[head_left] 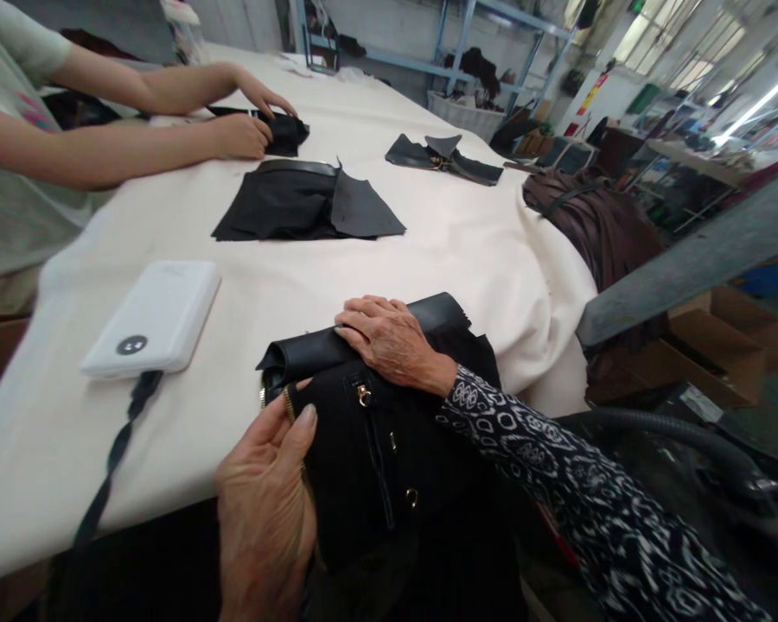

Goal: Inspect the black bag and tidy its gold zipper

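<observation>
A black bag piece (376,449) with gold rings and a zipper hangs over the near edge of the cream-covered table (467,250). My left hand (265,510) grips its left edge by the zipper, thumb on top. My right hand (392,337) lies flat across the folded black leather flap on its upper part, fingers pointing left. My right sleeve is black with a white pattern.
A white power bank (156,315) with a black braided cable lies at the left. Black fabric panels (308,203) lie mid-table and more black pieces (444,157) sit farther back. Another person's hands (246,121) press a black piece at the far left. Brown leather (596,220) drapes off the right edge.
</observation>
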`<state>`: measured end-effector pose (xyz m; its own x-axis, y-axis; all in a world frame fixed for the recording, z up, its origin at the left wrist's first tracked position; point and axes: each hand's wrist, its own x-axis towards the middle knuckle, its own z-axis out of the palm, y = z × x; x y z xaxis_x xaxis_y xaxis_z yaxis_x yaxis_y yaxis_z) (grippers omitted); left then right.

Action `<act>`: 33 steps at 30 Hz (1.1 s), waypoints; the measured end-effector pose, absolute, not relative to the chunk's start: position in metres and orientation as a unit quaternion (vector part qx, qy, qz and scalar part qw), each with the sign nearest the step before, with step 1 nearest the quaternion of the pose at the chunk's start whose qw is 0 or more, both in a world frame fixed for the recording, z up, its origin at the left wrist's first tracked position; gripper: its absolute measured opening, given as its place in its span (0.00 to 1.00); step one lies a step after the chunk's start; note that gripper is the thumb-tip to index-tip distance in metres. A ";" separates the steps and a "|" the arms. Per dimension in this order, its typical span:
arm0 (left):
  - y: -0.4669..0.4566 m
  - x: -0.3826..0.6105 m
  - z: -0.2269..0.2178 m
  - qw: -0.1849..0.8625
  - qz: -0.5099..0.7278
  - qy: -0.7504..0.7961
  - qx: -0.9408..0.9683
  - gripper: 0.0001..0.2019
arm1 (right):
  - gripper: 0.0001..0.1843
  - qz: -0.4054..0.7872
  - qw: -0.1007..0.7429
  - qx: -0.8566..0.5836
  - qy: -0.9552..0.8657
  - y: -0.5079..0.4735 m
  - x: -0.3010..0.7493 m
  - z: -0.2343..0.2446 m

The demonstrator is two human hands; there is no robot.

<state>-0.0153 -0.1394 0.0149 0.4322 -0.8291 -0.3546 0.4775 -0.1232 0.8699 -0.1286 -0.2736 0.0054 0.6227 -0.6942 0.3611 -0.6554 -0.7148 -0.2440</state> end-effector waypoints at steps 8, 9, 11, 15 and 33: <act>-0.140 -0.016 0.011 0.652 -0.485 -0.164 0.559 0.20 | 0.18 -0.244 0.081 -0.892 0.372 -0.275 -0.130 0.007; -0.140 -0.015 0.010 0.652 -0.493 -0.157 0.554 0.21 | 0.18 -0.248 0.091 -0.892 0.367 -0.275 -0.131 0.008; -0.139 -0.014 0.010 0.656 -0.507 -0.145 0.539 0.23 | 0.19 -0.250 0.107 -0.897 0.348 -0.273 -0.135 0.013; -0.129 -0.010 0.013 0.643 -0.561 -0.151 0.499 0.27 | 0.22 -0.240 0.123 -0.911 0.311 -0.257 -0.149 0.040; -0.052 -0.032 -0.026 0.279 -0.855 -0.172 0.401 0.24 | 0.25 -0.226 0.558 -0.561 0.568 -0.067 -0.223 0.025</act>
<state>-0.0322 -0.0523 -0.0258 -0.5215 -0.6162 -0.5902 0.3395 -0.7844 0.5191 -0.2232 -0.0673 0.0245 0.2518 -0.8898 -0.3805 -0.3861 0.2682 -0.8826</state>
